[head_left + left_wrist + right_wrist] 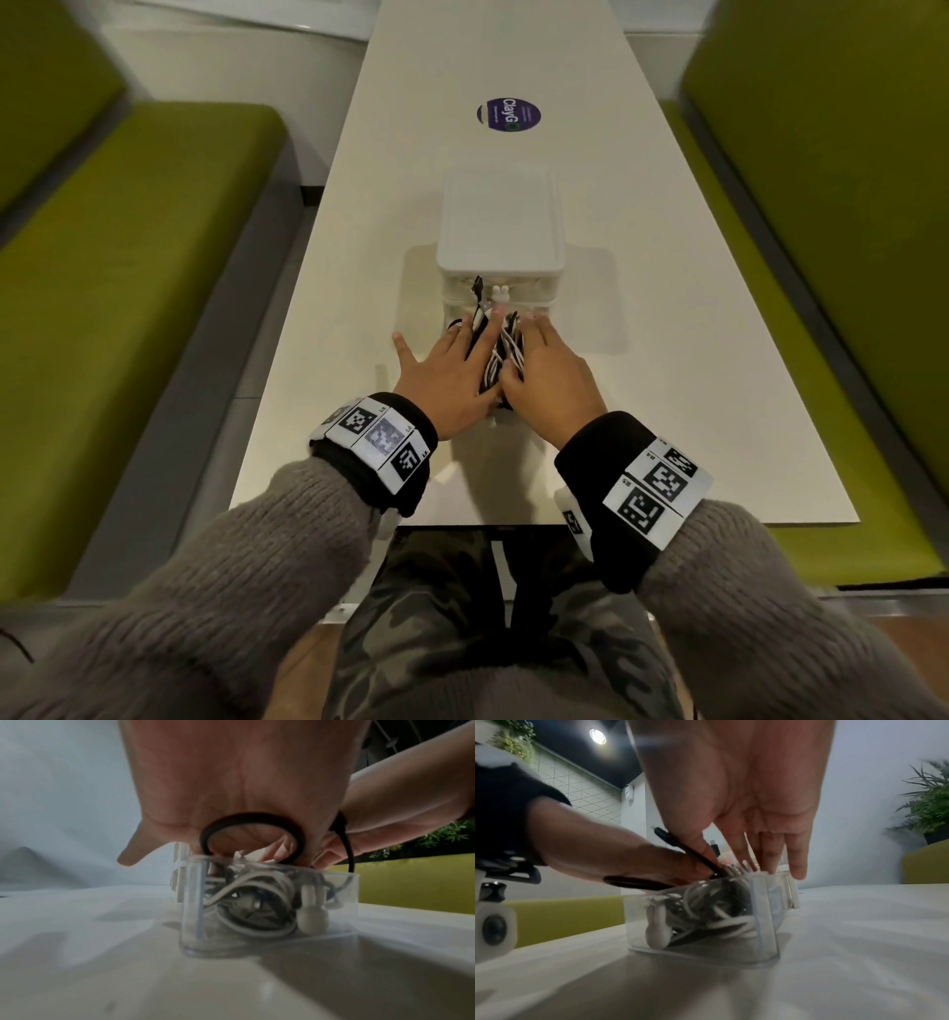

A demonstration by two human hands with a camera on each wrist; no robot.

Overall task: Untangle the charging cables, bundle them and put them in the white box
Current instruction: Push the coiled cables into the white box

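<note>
Both open grips, the left hand [445, 380] and right hand [552, 377], are pressed flat on the charging cables [495, 349] in the drawer [762, 914] of the white box [500, 221]; most cable is hidden beneath. A purple sticker [508, 114] is seen farther along the bench [667, 308].

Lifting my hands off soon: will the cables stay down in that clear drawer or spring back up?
Probably spring up: the cables are coiled in springy loops, with a black loop already above the drawer rim. Both hands, left hand and right hand, press on top. Loose plug ends may snag the box.
</note>
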